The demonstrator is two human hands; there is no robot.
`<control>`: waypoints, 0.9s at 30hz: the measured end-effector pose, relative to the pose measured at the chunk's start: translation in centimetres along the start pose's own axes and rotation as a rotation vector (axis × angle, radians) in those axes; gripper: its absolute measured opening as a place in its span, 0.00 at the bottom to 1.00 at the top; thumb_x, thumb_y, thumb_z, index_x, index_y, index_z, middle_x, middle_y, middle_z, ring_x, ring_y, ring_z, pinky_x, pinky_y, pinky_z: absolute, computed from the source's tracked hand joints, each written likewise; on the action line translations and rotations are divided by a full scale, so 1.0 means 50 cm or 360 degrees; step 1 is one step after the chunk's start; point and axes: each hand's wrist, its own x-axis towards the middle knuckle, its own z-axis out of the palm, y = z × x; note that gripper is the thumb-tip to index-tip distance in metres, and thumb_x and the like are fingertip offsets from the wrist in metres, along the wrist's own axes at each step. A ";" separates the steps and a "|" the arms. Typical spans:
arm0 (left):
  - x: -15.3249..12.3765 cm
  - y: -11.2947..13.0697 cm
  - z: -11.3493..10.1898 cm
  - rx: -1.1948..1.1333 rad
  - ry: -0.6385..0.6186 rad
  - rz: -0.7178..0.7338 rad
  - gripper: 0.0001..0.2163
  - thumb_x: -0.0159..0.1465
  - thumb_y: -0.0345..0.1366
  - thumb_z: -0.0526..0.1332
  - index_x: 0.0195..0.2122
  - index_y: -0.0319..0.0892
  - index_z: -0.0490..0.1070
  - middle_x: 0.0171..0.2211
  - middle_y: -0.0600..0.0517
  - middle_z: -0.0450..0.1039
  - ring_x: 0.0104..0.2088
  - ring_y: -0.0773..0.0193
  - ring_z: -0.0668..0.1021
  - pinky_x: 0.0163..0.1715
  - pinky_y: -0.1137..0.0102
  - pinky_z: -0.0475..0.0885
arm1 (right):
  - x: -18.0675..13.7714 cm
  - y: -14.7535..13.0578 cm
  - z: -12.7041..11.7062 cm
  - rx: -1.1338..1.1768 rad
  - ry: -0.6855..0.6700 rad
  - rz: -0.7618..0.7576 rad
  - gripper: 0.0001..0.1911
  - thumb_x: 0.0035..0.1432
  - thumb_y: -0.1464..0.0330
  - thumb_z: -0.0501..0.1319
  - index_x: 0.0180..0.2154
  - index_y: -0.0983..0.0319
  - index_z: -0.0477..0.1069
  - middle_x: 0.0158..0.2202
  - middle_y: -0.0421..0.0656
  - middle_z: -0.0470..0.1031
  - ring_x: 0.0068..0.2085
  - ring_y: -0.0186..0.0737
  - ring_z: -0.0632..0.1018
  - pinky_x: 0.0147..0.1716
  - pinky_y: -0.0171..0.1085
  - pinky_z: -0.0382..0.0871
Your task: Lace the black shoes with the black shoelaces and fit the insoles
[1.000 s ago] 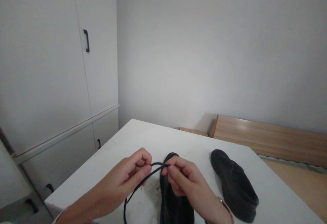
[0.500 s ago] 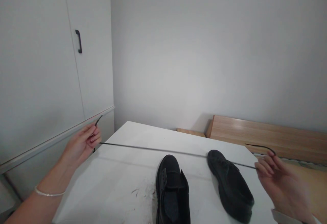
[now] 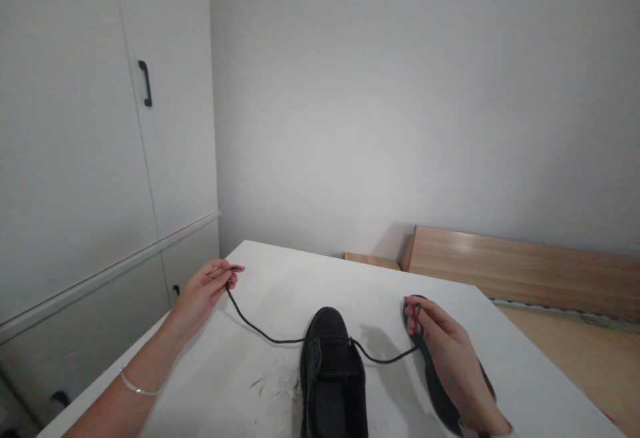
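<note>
A black shoelace [image 3: 270, 339] sags between my two hands and crosses over the front of a black shoe [image 3: 326, 321]. My left hand [image 3: 210, 285] pinches one end of it above the left side of the white table. At the right, my right hand [image 3: 443, 338] has its fingers closed on the other end. That hand is in front of a second black shoe [image 3: 435, 391], hiding much of it. The nearer shoe stands with its toe pointing away from me, its tongue and opening in sight.
The white table [image 3: 280, 265] has dark smudges and crumbs [image 3: 257, 385] left of the nearer shoe. White cabinets [image 3: 90, 145] with black handles rise on the left. Behind the table are a grey wall [image 3: 380, 105] and a wooden headboard [image 3: 475, 265].
Both hands have come inward, closer together. The shoelace, taut and straight before, now hangs slack and has come down across the nearer shoe.
</note>
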 end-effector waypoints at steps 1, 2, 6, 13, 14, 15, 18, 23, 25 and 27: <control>-0.009 -0.001 0.007 0.0006 -0.0030 -0.0031 0.14 0.48 0.33 0.76 0.32 0.37 0.74 0.34 0.47 0.79 0.30 0.66 0.75 0.31 0.74 0.73 | -0.005 0.009 0.007 0.0014 -0.0042 0.0043 0.21 0.48 0.59 0.74 0.40 0.65 0.78 0.30 0.41 0.74 0.28 0.34 0.71 0.28 0.32 0.65; -0.015 -0.003 0.013 0.0006 -0.0053 -0.0060 0.14 0.48 0.33 0.76 0.32 0.37 0.75 0.33 0.47 0.78 0.29 0.66 0.75 0.30 0.74 0.72 | -0.009 0.016 0.013 0.0037 -0.0073 0.0085 0.22 0.47 0.58 0.74 0.40 0.65 0.78 0.29 0.41 0.73 0.27 0.33 0.70 0.26 0.32 0.64; -0.015 0.000 0.030 -0.0036 -0.0098 -0.0100 0.16 0.49 0.36 0.75 0.36 0.36 0.77 0.26 0.52 0.72 0.24 0.70 0.69 0.23 0.76 0.67 | -0.009 0.025 0.025 0.0158 -0.0067 0.0178 0.19 0.49 0.56 0.72 0.35 0.66 0.78 0.23 0.36 0.63 0.21 0.26 0.58 0.17 0.28 0.53; 0.035 0.039 0.009 -0.0108 0.0132 0.0140 0.14 0.48 0.37 0.74 0.33 0.37 0.75 0.27 0.52 0.73 0.28 0.68 0.72 0.26 0.77 0.69 | 0.048 -0.068 -0.031 0.0335 0.0343 -0.0166 0.15 0.49 0.59 0.73 0.37 0.59 0.76 0.19 0.30 0.53 0.20 0.26 0.54 0.14 0.23 0.51; 0.039 0.043 0.003 -0.0116 0.0183 0.0175 0.14 0.48 0.36 0.74 0.33 0.38 0.75 0.28 0.51 0.75 0.30 0.66 0.74 0.30 0.76 0.71 | 0.053 -0.079 -0.039 0.0337 0.0385 -0.0206 0.16 0.48 0.59 0.73 0.37 0.58 0.76 0.19 0.30 0.55 0.20 0.26 0.55 0.14 0.23 0.52; 0.042 0.045 -0.003 -0.0122 0.0228 0.0202 0.13 0.48 0.35 0.74 0.33 0.39 0.74 0.29 0.51 0.76 0.32 0.65 0.75 0.32 0.74 0.73 | 0.057 -0.086 -0.045 0.0331 0.0411 -0.0229 0.17 0.46 0.59 0.74 0.37 0.58 0.76 0.20 0.31 0.59 0.21 0.27 0.58 0.15 0.23 0.54; 0.043 0.044 -0.013 -0.0118 0.0314 0.0252 0.13 0.46 0.33 0.72 0.32 0.40 0.73 0.29 0.51 0.77 0.33 0.64 0.76 0.34 0.73 0.73 | 0.059 -0.083 -0.053 0.0290 0.0434 -0.0226 0.20 0.39 0.59 0.77 0.33 0.59 0.75 0.30 0.37 0.72 0.27 0.29 0.68 0.22 0.25 0.65; 0.031 0.033 -0.004 -0.0017 0.0236 0.0253 0.13 0.46 0.35 0.72 0.31 0.40 0.72 0.26 0.55 0.73 0.26 0.71 0.69 0.26 0.78 0.65 | 0.047 -0.042 -0.045 0.0153 0.0396 -0.0182 0.21 0.40 0.59 0.76 0.36 0.61 0.77 0.32 0.38 0.72 0.26 0.27 0.66 0.21 0.26 0.61; 0.018 0.027 0.008 0.0077 0.0145 0.0234 0.13 0.49 0.38 0.71 0.34 0.41 0.73 0.27 0.56 0.72 0.24 0.72 0.66 0.24 0.78 0.61 | 0.040 -0.026 -0.035 -0.0078 0.0340 -0.0180 0.22 0.48 0.57 0.72 0.42 0.61 0.77 0.28 0.37 0.71 0.23 0.28 0.63 0.18 0.27 0.57; 0.000 0.017 0.025 0.0209 0.0045 0.0203 0.14 0.52 0.41 0.71 0.37 0.41 0.75 0.28 0.56 0.73 0.23 0.73 0.64 0.23 0.77 0.59 | 0.030 -0.006 -0.019 -0.0371 0.0223 -0.0169 0.21 0.53 0.54 0.68 0.44 0.61 0.78 0.30 0.40 0.73 0.26 0.33 0.68 0.21 0.29 0.61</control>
